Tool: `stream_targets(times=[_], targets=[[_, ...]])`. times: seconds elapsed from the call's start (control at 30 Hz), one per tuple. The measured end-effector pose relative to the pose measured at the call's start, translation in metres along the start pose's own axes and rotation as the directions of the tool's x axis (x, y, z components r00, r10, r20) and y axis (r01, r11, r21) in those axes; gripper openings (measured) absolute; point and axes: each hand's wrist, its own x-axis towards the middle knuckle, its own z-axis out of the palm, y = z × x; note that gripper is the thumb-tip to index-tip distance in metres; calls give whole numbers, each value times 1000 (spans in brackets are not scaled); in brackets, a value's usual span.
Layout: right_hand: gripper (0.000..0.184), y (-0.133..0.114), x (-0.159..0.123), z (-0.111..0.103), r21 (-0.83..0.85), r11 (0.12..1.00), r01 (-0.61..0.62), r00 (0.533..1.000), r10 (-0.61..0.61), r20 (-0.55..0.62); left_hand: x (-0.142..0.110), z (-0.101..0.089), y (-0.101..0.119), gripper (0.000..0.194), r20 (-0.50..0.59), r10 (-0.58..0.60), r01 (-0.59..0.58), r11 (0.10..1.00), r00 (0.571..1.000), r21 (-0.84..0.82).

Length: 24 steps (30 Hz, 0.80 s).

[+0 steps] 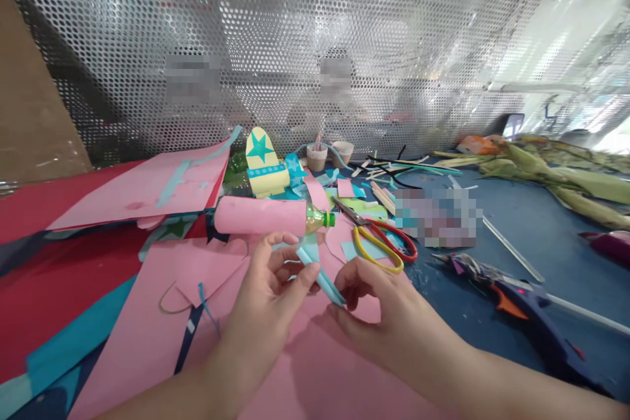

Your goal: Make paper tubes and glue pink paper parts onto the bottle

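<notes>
From a distance, I hold a light-blue paper strip (321, 277) aslant above pink paper (295, 377) spread on a dark blue bench (460, 308). My left hand (273, 282) has its thumb and fingers clamped on the strip's upper end; my right hand (377, 295) has its fingers pinched together on the lower end. Just beyond them, a bottle wrapped in pink (260, 215) lies on its side, its green cap (331, 218) pointing right. Scissors (362, 218) with red and yellow handles lie near the cap. Farther right, a dark blue glue gun (534, 318) with an orange trigger (510, 304) rests on the bench. Behind the wrapped bottle, two small cups (316, 158) stand before a perforated silver sheet (295, 33).
</notes>
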Motion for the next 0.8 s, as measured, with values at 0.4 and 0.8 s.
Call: stream_targets(times=[0.4, 0.8], targets=[[12, -5, 2, -5, -36, 991, 130, 986, -133, -98, 5, -1, 16, 37, 96, -111, 118, 990, 989, -71], [6, -10, 4, -17, -24, 993, 117, 992, -118, -42, 4, 1, 25, 18, 92, -56, 62, 996, 994, -68]])
